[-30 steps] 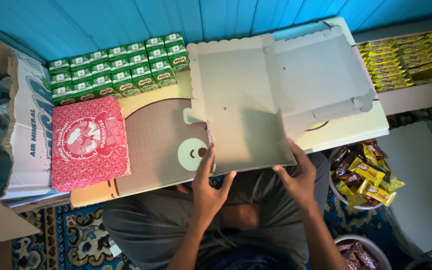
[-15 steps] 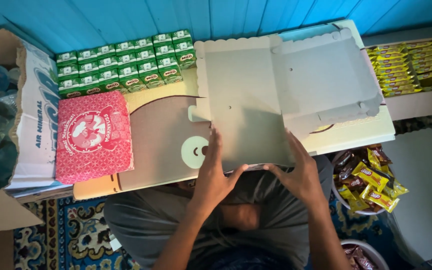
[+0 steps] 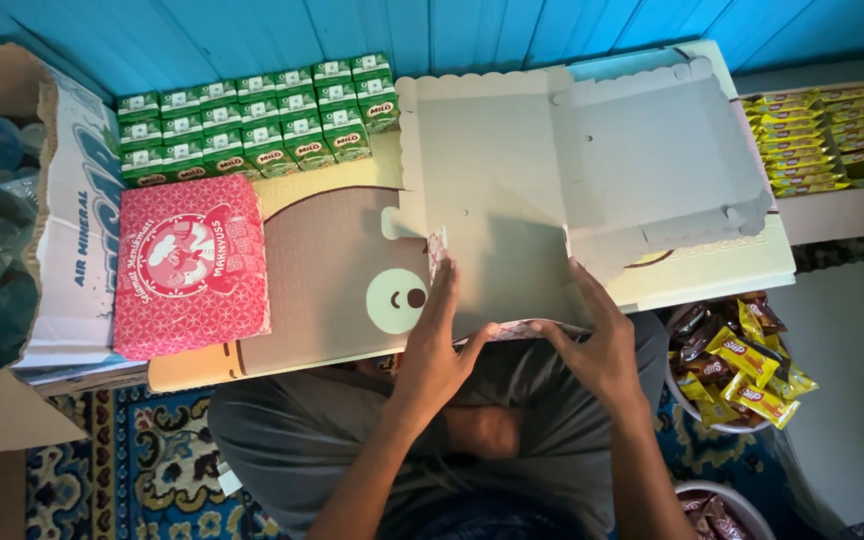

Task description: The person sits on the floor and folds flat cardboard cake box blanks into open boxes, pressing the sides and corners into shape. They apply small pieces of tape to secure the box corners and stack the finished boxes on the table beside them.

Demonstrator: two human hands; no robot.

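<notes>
Grey cardboard box blank [image 3: 512,210], near edge pinched by left hand [image 3: 439,345] and right hand [image 3: 597,345].

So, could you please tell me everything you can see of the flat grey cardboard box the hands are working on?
The unfolded grey cardboard box blank lies inner side up on the low table, scalloped edges along its far side, right side flaps partly raised. Pink patterned print shows where its near edge folds up. The left hand presses the near left flap; the right hand grips the near edge.
</notes>
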